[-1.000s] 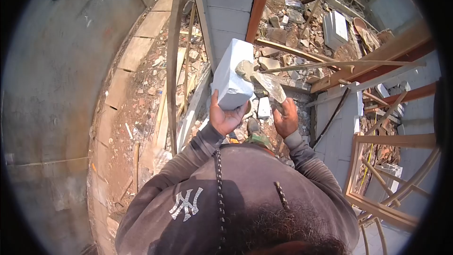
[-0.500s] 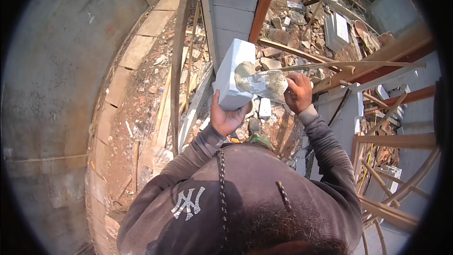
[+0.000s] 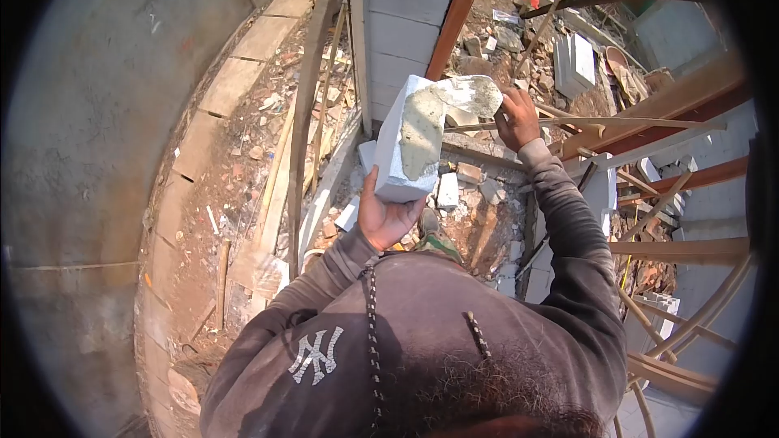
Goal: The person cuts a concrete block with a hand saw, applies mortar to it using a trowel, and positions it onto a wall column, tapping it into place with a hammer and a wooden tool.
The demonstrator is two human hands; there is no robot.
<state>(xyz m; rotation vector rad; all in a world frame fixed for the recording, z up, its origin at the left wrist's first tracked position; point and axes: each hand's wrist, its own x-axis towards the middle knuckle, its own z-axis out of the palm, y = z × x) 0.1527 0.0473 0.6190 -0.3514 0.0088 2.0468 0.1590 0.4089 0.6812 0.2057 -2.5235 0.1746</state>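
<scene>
A pale, light concrete block (image 3: 393,146) rests in my left hand (image 3: 388,215), which cups its lower end with the thumb along the near left side. Grey wet mortar (image 3: 419,134) coats much of the block's right-facing side. My right hand (image 3: 519,118) grips a trowel (image 3: 475,96) with a broad, mortar-smeared blade. Its blade edge touches the top of the mortar near the block's upper end. The trowel's handle is mostly hidden in my fingers.
Ahead stands a block wall (image 3: 406,20) beside a reddish wooden post (image 3: 461,12). A slanting timber (image 3: 312,105) rises at left, before a large grey wall (image 3: 89,154). Rubble covers the ground. White blocks (image 3: 574,65) are stacked at upper right; wooden beams (image 3: 682,251) cross the right side.
My right hand has moved the trowel up along the block. The small mortar patch has become a long layer spread down the face. My left hand still holds the block.
</scene>
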